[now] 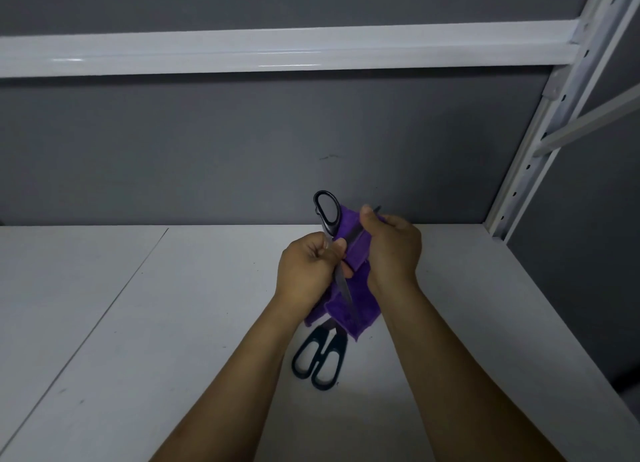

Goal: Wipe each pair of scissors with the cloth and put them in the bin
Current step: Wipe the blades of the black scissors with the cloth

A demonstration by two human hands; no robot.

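– Forearms fill the near bottom of the view, both reaching forward. What lies under them?

– Between the wrists, a second pair of scissors [320, 354] lies flat on the shelf [173, 323]. Its black plastic loops point toward the person, and its blades are hidden beneath the hanging cloth [349, 309].

– And the hands?

– Both are raised above the shelf. The left hand [306, 267] has its fingers curled tight round the open scissors [327, 210] near the pivot. One black oval loop stands above the fist and one steel blade slants down toward the person. The right hand [393, 250] has thumb and fingers clamped on the purple cloth, which is folded over the other blade. That blade's tip just shows past the thumb.

– What is the cloth like?

– Soft and napped, like microfibre. Its loose end drapes downward in folds.

– How much room is there around them?

– Plenty to the left, where a wide stretch of matt white board, lightly speckled, is crossed by a diagonal seam [104, 309]. On the right the board's edge runs near the right forearm, and a white perforated metal upright [530, 143] stands at the back corner. A glossy white crossbeam [277, 47] spans overhead, and a flat grey wall [242, 143] closes the back.
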